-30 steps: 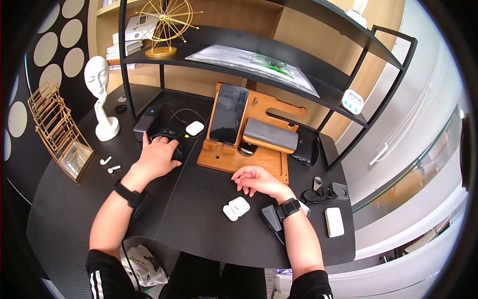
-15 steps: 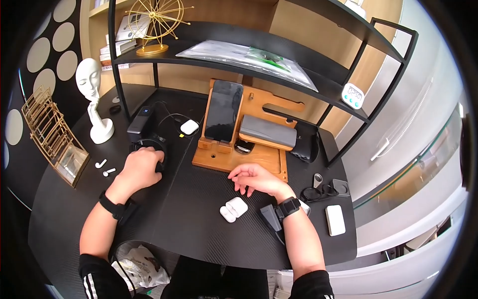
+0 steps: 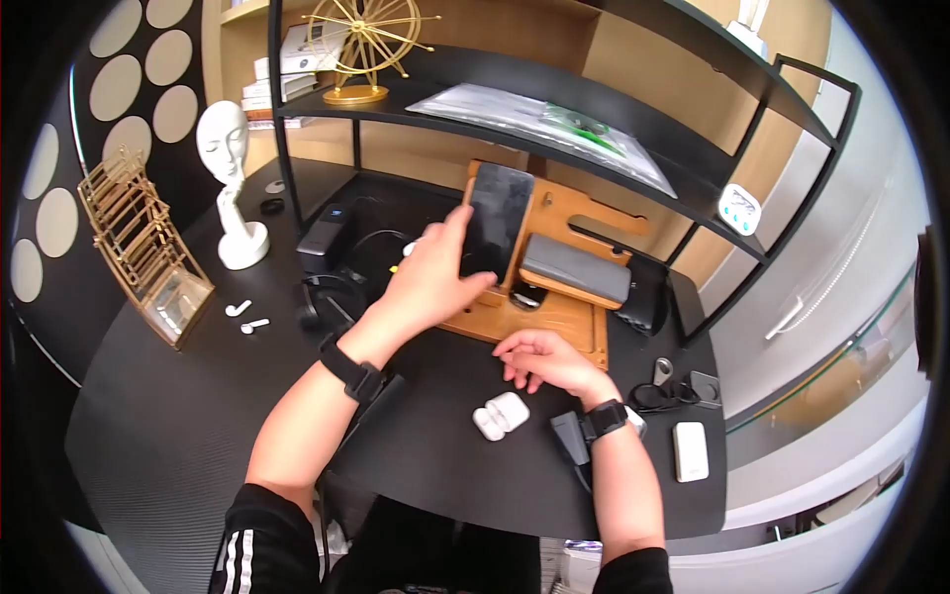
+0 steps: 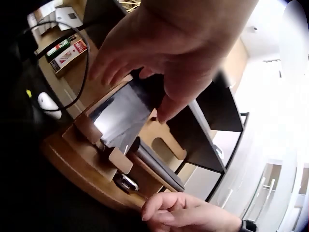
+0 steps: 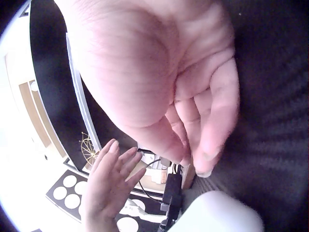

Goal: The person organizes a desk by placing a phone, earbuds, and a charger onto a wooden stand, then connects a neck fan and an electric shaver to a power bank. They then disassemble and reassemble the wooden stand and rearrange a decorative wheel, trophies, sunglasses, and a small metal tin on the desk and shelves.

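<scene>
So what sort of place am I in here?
Probably a home or office desk: a curved black desktop, a wooden docking stand holding a black phone, and a black metal-framed shelf above.

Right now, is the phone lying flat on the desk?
No, the phone stands propped up, leaning back in the wooden stand.

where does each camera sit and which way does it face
Head: worn on the head, facing forward and down at the desk; left hand, right hand and forearms show.
Left wrist: on that wrist, facing past its hand to the phone and wooden stand.
Right wrist: on that wrist, facing its palm, left hand beyond.
All three share both hands.
</scene>
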Demonstrator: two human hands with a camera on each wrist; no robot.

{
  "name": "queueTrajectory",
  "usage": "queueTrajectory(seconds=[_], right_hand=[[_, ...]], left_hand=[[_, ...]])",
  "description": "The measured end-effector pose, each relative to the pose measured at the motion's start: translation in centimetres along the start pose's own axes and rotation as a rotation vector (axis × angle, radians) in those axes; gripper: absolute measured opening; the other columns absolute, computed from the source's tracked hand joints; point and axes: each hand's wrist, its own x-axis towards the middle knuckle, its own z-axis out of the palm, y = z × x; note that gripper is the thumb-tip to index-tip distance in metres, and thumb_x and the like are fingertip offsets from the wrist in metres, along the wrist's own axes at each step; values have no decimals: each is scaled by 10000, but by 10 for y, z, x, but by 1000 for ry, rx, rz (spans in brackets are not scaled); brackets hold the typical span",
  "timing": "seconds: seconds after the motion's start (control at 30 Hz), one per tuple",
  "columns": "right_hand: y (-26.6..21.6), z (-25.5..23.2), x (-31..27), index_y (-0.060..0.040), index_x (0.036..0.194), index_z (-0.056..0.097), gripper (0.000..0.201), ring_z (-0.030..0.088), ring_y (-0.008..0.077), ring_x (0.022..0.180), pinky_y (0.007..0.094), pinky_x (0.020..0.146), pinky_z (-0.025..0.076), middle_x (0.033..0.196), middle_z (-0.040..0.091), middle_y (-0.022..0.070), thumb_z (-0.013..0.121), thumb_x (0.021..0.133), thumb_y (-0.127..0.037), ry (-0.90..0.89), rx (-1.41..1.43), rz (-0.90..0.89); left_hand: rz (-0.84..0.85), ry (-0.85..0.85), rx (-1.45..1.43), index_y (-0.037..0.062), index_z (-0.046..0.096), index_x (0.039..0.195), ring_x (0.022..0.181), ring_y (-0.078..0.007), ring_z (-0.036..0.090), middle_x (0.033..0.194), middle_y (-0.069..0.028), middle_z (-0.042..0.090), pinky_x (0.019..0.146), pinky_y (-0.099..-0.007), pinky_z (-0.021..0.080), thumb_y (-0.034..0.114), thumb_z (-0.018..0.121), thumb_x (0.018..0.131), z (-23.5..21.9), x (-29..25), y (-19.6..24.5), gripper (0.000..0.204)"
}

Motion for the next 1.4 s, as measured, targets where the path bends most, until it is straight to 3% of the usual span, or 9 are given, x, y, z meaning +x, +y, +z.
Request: queueTrajectory(seconds=[0.47,0.53,0.57,0.67,0.73,1.03,1.13,1.23,1.4], right_hand=[[-1,-3,1,-50,1070,586,205,591,78,663,203,541,478,792,631,26,509,890,-112,-38,8,10],[-2,-2,1,-49,1070,585,206,590,78,660,204,538,477,792,630,26,507,889,-108,-43,5,8],[-3,-1,1,-49,1069,585,206,589,78,659,203,536,475,792,630,27,506,887,-105,-35,-4,10],[-3,0,1,-47,1067,584,205,588,79,655,202,532,473,792,629,27,506,885,-101,-25,-9,13],[-3,0,0,-46,1065,584,203,587,79,654,201,530,471,792,629,27,507,885,-100,-15,-4,18],[-4,-1,1,-46,1091,573,217,594,84,659,208,537,480,811,632,33,519,892,-113,-28,30,11],[-8,-1,-2,-53,1138,555,284,594,86,660,189,539,470,841,639,51,429,943,-217,-14,-20,-6],[-16,-3,-6,-33,1233,457,720,610,119,678,214,516,510,884,626,113,154,935,-615,-17,288,-114],[-40,1,-10,11,1170,490,686,613,113,637,207,490,520,797,619,78,274,935,-597,240,304,-56]], left_hand=[[-162,110,-25,24,196,1406,1186,-380,448,1231,-273,449,1000,-409,370,166,778,683,55,19,-24,940],[-43,169,-156,19,236,1379,1098,-329,536,1133,-242,535,940,-385,426,150,782,681,62,23,-46,896],[-136,147,-258,-3,361,1279,961,-225,609,993,-165,615,829,-319,484,97,763,709,65,25,-54,705],[-280,45,-517,-31,448,1166,908,-210,626,971,-157,634,801,-298,484,115,768,711,68,30,-68,575],[-336,57,-654,-8,514,1034,842,-85,599,881,-55,637,744,-219,485,-16,689,777,65,30,-61,311],[-124,234,-849,23,525,1005,883,-71,563,953,-20,603,807,-218,464,-23,683,791,53,31,-32,270],[-74,281,-828,28,504,993,871,-73,554,944,-14,585,799,-211,448,-11,688,792,46,31,-10,275],[40,360,-687,44,480,957,853,-74,544,918,-14,565,767,-213,439,-2,707,770,46,27,8,298],[133,333,-744,23,457,919,782,-101,548,839,-44,532,694,-241,455,-18,690,768,42,11,43,281]])
